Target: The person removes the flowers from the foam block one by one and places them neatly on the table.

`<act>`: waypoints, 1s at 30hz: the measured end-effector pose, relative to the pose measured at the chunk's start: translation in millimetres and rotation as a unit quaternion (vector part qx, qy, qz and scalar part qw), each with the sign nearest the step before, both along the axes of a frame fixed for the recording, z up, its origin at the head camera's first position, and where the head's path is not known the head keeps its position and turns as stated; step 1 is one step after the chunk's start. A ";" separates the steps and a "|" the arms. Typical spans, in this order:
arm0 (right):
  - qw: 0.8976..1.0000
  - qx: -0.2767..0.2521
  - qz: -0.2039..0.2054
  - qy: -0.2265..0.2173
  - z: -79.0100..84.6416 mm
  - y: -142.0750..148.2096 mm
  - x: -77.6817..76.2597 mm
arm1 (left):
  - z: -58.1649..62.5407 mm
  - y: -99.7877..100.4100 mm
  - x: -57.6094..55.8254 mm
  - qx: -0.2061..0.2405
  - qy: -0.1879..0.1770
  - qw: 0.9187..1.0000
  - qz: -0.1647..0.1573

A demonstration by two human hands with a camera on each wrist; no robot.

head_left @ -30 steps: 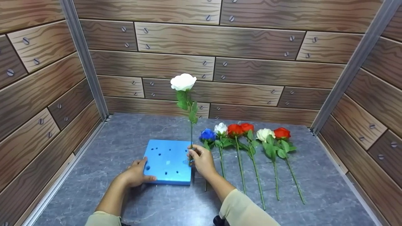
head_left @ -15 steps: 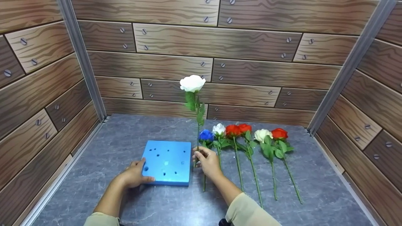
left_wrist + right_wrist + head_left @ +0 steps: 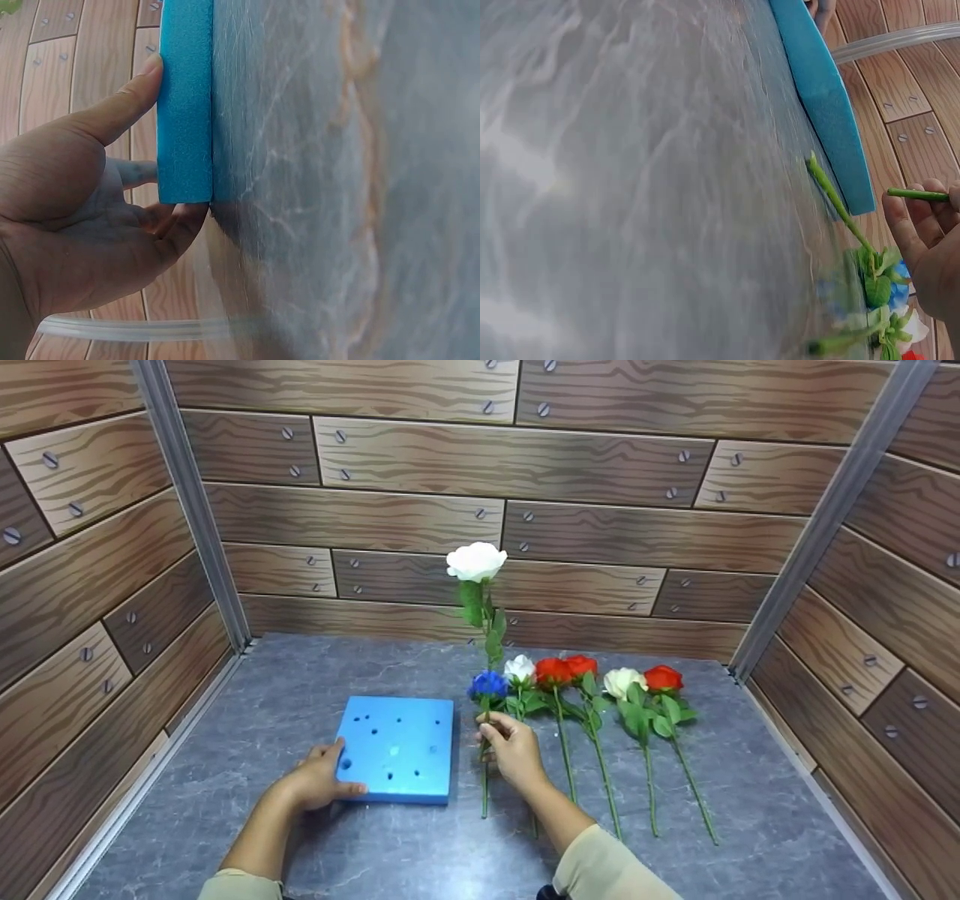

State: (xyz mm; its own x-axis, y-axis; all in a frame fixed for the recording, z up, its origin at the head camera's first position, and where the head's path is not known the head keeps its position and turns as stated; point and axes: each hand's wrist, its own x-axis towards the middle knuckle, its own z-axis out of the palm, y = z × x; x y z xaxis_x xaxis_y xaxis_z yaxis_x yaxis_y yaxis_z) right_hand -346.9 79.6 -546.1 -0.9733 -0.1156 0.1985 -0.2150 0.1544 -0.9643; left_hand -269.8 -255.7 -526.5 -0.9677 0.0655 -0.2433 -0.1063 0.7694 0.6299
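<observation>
In the head view my left hand (image 3: 313,780) holds the near left corner of a flat blue foam block (image 3: 420,746) with several holes in its top. Its thumb (image 3: 135,94) lies along the front edge, and other fingers reach round the left side. My right hand (image 3: 516,750) pinches the stem of a white rose (image 3: 477,562) that stands upright, right of the block. The cut end of that green stem (image 3: 915,194) sticks out from the fingers in the right wrist view. A blue rose (image 3: 489,684) lies on the table just behind this hand, its stem partly covered.
To the right lie a second white rose (image 3: 519,669), several red roses (image 3: 553,671) and a cream rose (image 3: 624,682), stems toward me. Wood-patterned walls (image 3: 420,521) with metal corner rails (image 3: 196,510) surround the grey marbled table (image 3: 262,690).
My right hand has carried the upright white rose rightward, from above the block's right edge to over the blue rose. The left hand has kept its hold on the block.
</observation>
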 end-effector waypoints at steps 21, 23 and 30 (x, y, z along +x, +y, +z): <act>0.999 0.006 -0.040 -0.002 -2.9 49.2 -2.0 | -1.0 -0.2 -0.2 -0.007 0.000 1.000 0.000; 0.999 0.008 -0.045 -0.005 -3.3 54.8 -1.5 | -1.0 0.4 -0.4 -0.006 -0.002 1.000 0.002; 0.997 -0.008 -0.058 -0.039 -0.9 74.2 0.0 | -1.7 -0.6 -0.2 -0.010 0.002 1.000 -0.001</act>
